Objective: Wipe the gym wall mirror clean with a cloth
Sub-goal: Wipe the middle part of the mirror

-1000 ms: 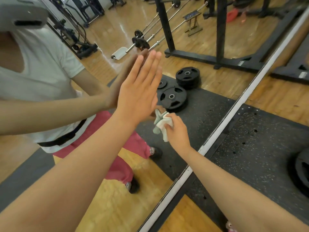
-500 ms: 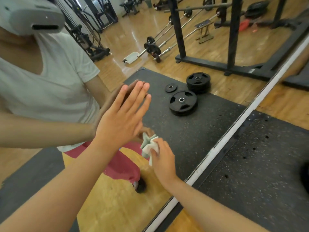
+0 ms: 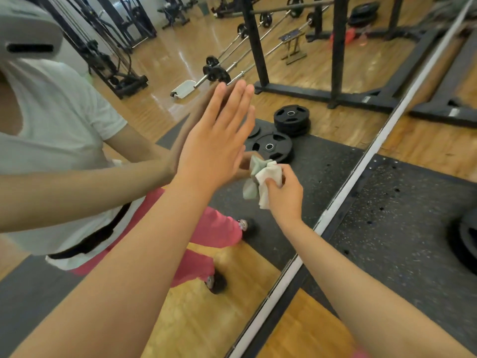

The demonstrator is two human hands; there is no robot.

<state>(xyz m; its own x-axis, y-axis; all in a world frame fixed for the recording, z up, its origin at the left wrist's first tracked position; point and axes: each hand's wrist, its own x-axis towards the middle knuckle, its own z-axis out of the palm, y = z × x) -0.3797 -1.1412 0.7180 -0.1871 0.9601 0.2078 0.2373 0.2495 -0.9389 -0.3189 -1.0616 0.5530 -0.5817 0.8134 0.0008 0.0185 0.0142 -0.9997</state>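
The wall mirror (image 3: 322,177) fills the left and middle of the head view, and its white bottom frame (image 3: 343,195) runs diagonally from upper right to lower middle. My left hand (image 3: 216,143) lies flat against the glass with straight fingers, meeting its own reflection. To its right, my right hand (image 3: 284,192) grips a crumpled white cloth (image 3: 268,182) and presses it to the glass. The cloth's greyish reflection touches it on the left. My reflection, in a white shirt and pink trousers, shows at the left.
Black rubber floor mat (image 3: 402,228) lies at the mirror's foot, with a weight plate (image 3: 467,241) at the right edge. Reflected in the glass are stacked black weight plates (image 3: 291,120), barbells and a black rack. Wooden floor (image 3: 309,332) shows below.
The cloth hand dropped down the glass and has come back up and to the right. My flat left hand slid down and back up too, and the view has shifted with them.
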